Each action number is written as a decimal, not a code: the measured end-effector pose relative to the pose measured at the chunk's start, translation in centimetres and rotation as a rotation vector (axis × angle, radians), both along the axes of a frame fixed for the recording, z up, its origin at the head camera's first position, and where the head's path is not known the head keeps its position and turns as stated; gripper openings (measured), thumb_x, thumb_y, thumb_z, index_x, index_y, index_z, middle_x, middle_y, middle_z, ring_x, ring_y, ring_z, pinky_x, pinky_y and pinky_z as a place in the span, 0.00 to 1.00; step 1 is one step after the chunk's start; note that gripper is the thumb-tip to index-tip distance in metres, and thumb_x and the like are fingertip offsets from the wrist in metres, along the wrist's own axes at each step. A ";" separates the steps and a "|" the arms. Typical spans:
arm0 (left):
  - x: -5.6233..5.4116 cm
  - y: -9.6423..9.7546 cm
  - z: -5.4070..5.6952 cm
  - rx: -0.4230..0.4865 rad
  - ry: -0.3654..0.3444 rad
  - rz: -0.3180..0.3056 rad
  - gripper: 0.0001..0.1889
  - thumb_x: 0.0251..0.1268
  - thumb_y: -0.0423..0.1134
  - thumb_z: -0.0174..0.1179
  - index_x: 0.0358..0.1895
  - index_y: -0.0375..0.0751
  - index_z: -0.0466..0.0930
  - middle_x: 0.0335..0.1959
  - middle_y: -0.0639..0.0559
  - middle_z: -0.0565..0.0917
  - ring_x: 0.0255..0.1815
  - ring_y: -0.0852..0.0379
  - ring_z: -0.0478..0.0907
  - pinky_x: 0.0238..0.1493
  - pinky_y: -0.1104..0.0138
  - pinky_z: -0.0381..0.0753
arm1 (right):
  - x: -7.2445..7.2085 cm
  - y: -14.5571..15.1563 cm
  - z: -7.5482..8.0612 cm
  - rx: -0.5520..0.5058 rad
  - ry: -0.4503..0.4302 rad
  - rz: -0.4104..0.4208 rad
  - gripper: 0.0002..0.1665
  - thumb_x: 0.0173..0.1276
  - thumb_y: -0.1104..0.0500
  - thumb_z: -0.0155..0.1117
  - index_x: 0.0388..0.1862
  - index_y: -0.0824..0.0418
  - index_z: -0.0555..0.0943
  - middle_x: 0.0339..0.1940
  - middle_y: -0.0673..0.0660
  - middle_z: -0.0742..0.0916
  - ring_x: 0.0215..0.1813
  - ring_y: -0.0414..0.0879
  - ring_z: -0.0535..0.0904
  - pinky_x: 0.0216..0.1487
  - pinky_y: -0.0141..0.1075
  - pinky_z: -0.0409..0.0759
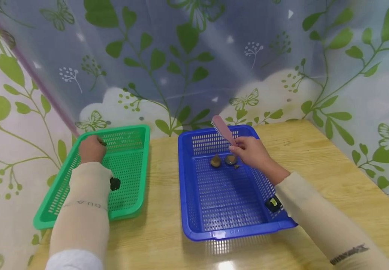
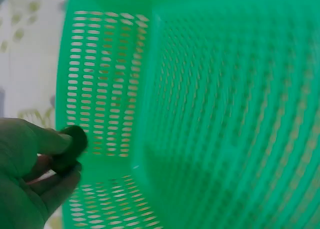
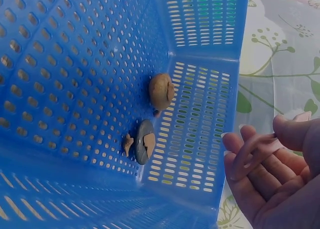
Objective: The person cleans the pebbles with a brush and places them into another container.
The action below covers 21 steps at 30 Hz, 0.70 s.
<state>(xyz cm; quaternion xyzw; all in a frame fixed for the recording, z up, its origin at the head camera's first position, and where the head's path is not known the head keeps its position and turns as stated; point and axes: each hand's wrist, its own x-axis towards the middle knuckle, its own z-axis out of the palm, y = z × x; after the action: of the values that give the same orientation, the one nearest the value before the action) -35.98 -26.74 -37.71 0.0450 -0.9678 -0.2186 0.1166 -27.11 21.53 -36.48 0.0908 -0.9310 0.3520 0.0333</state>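
My left hand (image 1: pixel 92 149) is over the far left corner of the green basket (image 1: pixel 146 150), pinching a small dark rounded object (image 2: pixel 75 144) between thumb and fingers. Its kind is too dark to make out. Above the far right part of the blue basket (image 1: pixel 183 180), my right hand (image 1: pixel 252 150) holds a pink comb (image 1: pixel 223 129) by its handle, teeth facing left. Inside the blue basket lie a brownish rounded stone (image 3: pixel 160 91) and a flat grey stone (image 3: pixel 143 149), each with a brown patch or piece on it. A small brown fragment (image 3: pixel 128 144) lies beside the grey stone.
Both baskets stand on a wood-grain table (image 1: pixel 162 180), with a strip of tabletop between them. A leaf-patterned curtain (image 1: pixel 194 63) hangs behind. Small black items show beside the left sleeve (image 1: pixel 91 180) and the right sleeve (image 1: pixel 302 195).
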 end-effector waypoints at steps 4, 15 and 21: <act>-0.2 -0.8 -1.1 0.063 -0.036 0.058 0.12 0.61 0.27 0.48 0.21 0.28 0.76 0.18 0.36 0.78 0.18 0.46 0.69 0.28 0.51 0.75 | 0.0 0.2 0.2 0.013 0.002 0.010 0.12 0.73 0.55 0.60 0.43 0.63 0.82 0.19 0.52 0.82 0.17 0.44 0.71 0.21 0.37 0.70; 0.3 -2.7 -3.5 0.019 -0.227 0.173 0.15 0.63 0.31 0.47 0.38 0.17 0.74 0.38 0.22 0.78 0.45 0.26 0.76 0.43 0.43 0.78 | 0.2 -0.2 0.2 0.009 -0.028 0.043 0.12 0.73 0.55 0.59 0.40 0.64 0.81 0.20 0.52 0.82 0.19 0.44 0.69 0.22 0.37 0.69; 0.6 -3.6 -4.4 0.079 -0.298 0.169 0.16 0.65 0.35 0.46 0.40 0.20 0.73 0.43 0.21 0.76 0.48 0.25 0.74 0.46 0.42 0.76 | 0.3 -0.2 -0.1 0.010 -0.027 0.049 0.12 0.73 0.55 0.59 0.40 0.63 0.81 0.18 0.52 0.80 0.18 0.45 0.70 0.22 0.37 0.69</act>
<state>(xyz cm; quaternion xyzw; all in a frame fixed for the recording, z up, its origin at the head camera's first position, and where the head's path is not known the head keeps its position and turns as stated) -35.39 -30.30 -42.13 0.1625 -0.9577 -0.2370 -0.0123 -26.85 21.30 -36.60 0.1092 -0.9305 0.3494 0.0116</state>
